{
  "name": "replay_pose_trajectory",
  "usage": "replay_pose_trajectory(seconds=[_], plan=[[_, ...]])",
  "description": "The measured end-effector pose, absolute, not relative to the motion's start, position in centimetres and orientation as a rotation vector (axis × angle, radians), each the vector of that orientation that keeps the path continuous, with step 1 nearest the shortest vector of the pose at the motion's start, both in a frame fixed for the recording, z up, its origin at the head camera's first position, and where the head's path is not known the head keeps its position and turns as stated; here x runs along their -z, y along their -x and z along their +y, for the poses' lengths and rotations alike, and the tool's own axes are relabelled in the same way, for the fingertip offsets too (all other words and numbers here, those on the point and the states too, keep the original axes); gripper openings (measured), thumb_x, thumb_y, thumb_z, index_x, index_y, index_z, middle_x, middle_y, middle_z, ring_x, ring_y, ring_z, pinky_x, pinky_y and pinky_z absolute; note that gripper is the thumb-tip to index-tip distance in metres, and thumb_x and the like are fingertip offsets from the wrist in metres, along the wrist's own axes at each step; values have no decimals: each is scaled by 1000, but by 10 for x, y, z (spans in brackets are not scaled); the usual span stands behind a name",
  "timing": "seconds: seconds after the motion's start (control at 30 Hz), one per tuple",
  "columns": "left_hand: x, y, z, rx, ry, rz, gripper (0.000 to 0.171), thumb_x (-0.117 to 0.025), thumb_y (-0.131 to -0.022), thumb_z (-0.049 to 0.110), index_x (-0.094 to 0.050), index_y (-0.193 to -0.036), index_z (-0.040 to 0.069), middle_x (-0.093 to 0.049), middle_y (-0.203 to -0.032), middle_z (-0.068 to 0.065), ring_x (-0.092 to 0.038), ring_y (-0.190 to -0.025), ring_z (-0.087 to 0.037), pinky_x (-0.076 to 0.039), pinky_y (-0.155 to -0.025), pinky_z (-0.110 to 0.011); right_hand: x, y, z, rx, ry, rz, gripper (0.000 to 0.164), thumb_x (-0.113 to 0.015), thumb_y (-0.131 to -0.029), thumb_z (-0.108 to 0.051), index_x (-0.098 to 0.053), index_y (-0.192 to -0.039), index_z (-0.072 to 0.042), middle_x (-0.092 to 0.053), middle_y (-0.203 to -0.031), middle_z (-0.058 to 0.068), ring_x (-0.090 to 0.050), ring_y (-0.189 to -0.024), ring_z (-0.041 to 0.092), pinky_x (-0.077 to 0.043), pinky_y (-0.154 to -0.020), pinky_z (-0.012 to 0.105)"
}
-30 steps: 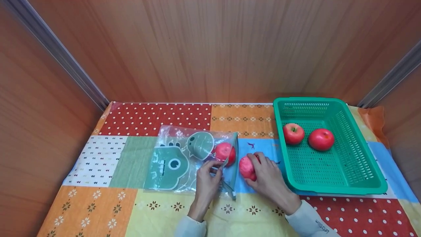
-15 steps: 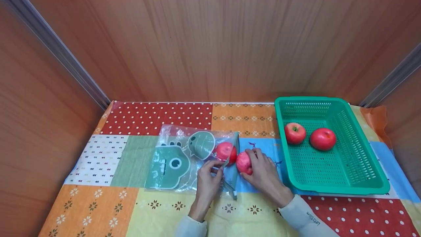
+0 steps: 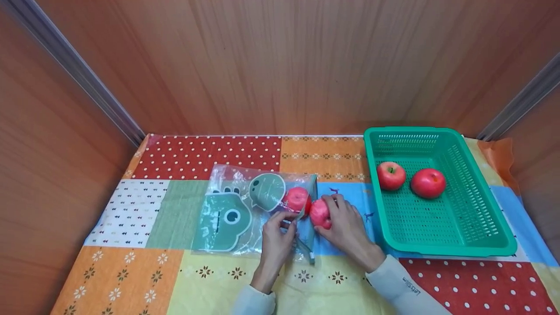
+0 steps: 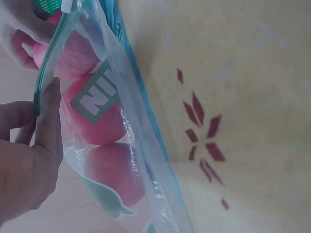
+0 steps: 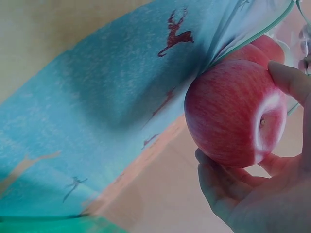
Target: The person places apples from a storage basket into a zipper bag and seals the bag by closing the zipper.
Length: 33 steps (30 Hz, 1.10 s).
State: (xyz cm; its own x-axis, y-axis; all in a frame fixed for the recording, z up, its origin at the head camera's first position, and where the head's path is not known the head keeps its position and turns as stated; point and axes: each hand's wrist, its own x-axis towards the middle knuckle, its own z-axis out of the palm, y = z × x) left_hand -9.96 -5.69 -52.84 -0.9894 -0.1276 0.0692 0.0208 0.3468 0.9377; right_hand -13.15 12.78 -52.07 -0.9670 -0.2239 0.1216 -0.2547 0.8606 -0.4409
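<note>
A person's left hand (image 3: pixel 278 232) pinches the green-sealed edge of a clear bag (image 3: pixel 258 218) between thumb and fingers, while the right hand (image 3: pixel 348 225) grips a red apple (image 5: pixel 228 116) with thumb and fingers curled around its sides. The gripped apple sits at the bag's mouth; how far it is past the seal cannot be told. Inside, a second apple (image 4: pixel 99 128) lies near the opening, with a third (image 4: pixel 116 170) farther in, seen through the printed plastic. The bag lies flat on a patchwork cloth (image 3: pixel 227 293), its green cartoon prints facing up. To the right, two more apples rest slightly apart in a green basket (image 3: pixel 420 223).
</note>
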Motion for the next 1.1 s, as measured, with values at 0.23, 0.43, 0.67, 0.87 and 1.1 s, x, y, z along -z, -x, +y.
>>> replay_pose_trajectory(seconds=[0.23, 0.43, 0.67, 0.87, 1.1], plan=[[530, 99, -57, 1724, -57, -2426, 20, -70, -94, -9, -77, -107, 4, -71, -101, -8, -68, -83, -18, -60, -71, -24, 523, 132, 121, -793, -402, -2919, 83, -99, -73, -24, -57, -142, -6, -57, -135, 17, -61, -120, 34, -56, -98, 55], [530, 99, -57, 1708, -48, -2420, 20, -69, -94, -10, -77, -106, 4, -72, -101, -8, -68, -84, -18, -60, -74, -25, 524, 133, 114, -821, -425, -2887, 80, -98, -75, -25, -57, -141, -6, -58, -132, 16, -63, -118, 33, -56, -97, 54], [527, 100, -57, 1726, -82, -2448, 20, -69, -95, -8, -77, -108, 6, -72, -105, -7, -68, -86, -17, -60, -76, -25, 524, 135, 106, -841, -390, -2907, 81, -97, -76, -28, -57, -142, -6, -59, -133, 15, -63, -119, 32, -57, -97, 53], [527, 100, -57, 1698, -71, -2446, 22, -70, -94, -8, -77, -109, 6, -74, -106, -7, -69, -92, -19, -61, -81, -29, 527, 136, 101, -861, -427, -2865, 77, -96, -78, -30, -58, -140, -5, -62, -130, 14, -65, -115, 31, -58, -95, 50], [526, 100, -57, 1711, -58, -2439, 22, -72, -95, -5, -76, -112, 8, -73, -108, -6, -68, -96, -19, -61, -85, -31, 530, 137, 97, -933, -467, -2805, 78, -97, -76, -27, -58, -139, -2, -63, -128, 15, -65, -112, 31, -59, -93, 50]])
